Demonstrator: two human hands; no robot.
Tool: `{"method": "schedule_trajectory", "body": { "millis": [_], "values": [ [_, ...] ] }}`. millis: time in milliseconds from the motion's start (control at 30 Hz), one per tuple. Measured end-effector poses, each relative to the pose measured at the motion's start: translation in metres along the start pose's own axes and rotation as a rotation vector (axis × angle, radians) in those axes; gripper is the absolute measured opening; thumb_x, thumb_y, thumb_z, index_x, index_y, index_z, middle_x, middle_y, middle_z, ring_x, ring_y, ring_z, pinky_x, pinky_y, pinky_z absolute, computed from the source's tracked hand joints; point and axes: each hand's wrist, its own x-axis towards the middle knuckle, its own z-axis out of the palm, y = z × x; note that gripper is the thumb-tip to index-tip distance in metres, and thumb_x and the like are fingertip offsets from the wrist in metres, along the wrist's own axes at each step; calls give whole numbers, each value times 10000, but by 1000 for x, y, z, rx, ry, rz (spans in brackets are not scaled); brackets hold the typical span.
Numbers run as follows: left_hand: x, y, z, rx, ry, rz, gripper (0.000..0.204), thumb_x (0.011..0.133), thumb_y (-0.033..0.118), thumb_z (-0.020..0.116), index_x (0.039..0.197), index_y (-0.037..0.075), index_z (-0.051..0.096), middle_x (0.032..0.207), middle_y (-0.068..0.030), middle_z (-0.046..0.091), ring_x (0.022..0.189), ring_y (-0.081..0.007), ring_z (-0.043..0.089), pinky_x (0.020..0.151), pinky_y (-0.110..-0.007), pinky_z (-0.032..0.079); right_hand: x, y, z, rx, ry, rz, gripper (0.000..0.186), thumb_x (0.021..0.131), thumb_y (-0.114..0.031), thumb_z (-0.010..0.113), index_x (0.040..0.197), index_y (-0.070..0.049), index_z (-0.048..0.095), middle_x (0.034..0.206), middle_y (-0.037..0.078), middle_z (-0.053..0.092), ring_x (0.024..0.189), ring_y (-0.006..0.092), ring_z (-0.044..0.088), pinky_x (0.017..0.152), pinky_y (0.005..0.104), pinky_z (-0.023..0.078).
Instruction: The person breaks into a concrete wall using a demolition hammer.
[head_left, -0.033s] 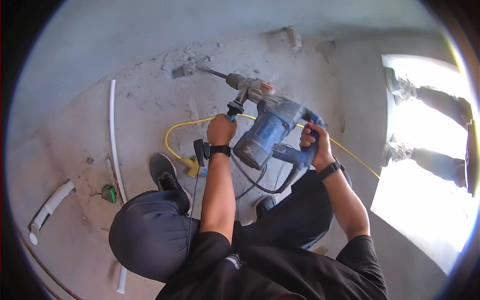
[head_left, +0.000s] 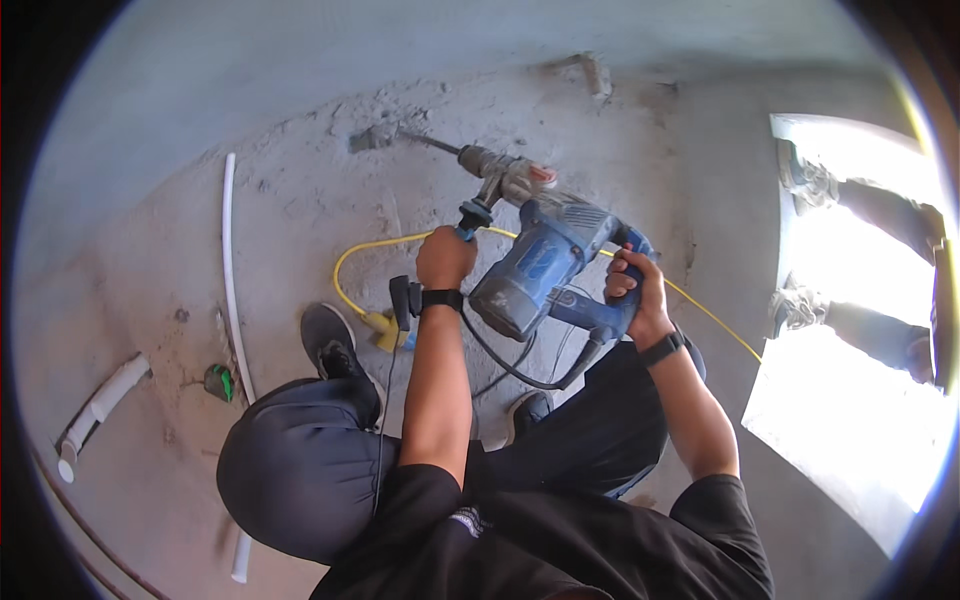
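A blue rotary hammer (head_left: pixel 535 270) spans the space between my hands, tilted with its front end to the upper left. My left hand (head_left: pixel 446 258) is wrapped round its side handle (head_left: pixel 474 214), close behind the front housing. At the rear D-shaped grip, my right hand (head_left: pixel 640 290) has its fingers closed; whether a finger presses the trigger is not clear. The long steel bit (head_left: pixel 432 142) reaches to the edge of a rough hollow (head_left: pixel 370 139) in the grey concrete. I cannot tell how deep its tip sits. A black power cord (head_left: pixel 515 374) loops down from the grip.
A yellow cable (head_left: pixel 341 275) runs behind the tool to a yellow connector (head_left: pixel 384 330) near my shoe (head_left: pixel 328 340). Left lie a long white pipe (head_left: pixel 230 250), a short pipe piece (head_left: pixel 105 402) and a green-black object (head_left: pixel 218 383). Another person's legs (head_left: pixel 872 327) show at the bright opening, right.
The whole view has shifted very slightly, and the rotary hammer sits a touch further right in it. Both hands keep the same hold.
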Motion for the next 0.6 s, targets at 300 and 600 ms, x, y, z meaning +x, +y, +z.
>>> {"method": "schedule_trajectory", "body": {
  "millis": [300,600],
  "values": [
    [-8,1,2,8,-27,-36,407,830,411,667,974,34,718,985,-238,702,966,-439,660,850,-517,529,13,-9,-14,10,-75,8,34,925,-135,600,918,-140,567,774,8,594,499,66,446,450,225,386],
    [2,-3,2,-4,49,-20,303,815,342,668,886,55,732,910,-215,718,900,-429,687,791,-519,552,20,-12,-3,-43,-19,-15,42,926,-137,605,954,-145,576,759,-2,571,499,61,445,463,228,398]
  ]
}}
